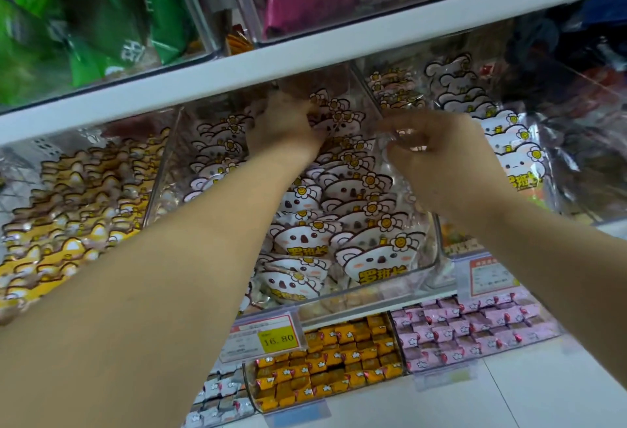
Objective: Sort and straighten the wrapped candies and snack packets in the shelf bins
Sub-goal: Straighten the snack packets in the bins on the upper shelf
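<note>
our left hand (283, 125) reaches deep into the middle bin (159, 183), among the koala packets (373, 258) that stand in rows. its fingers are hidden behind them, so we cannot tell their grip. our right hand (444, 159), over the bin's right side, pinches a clear packet (395, 137) between thumb and curled fingers.

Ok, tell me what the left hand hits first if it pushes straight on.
The left hand would likely meet the koala packets at the back of the middle bin; depth is unclear.
</note>
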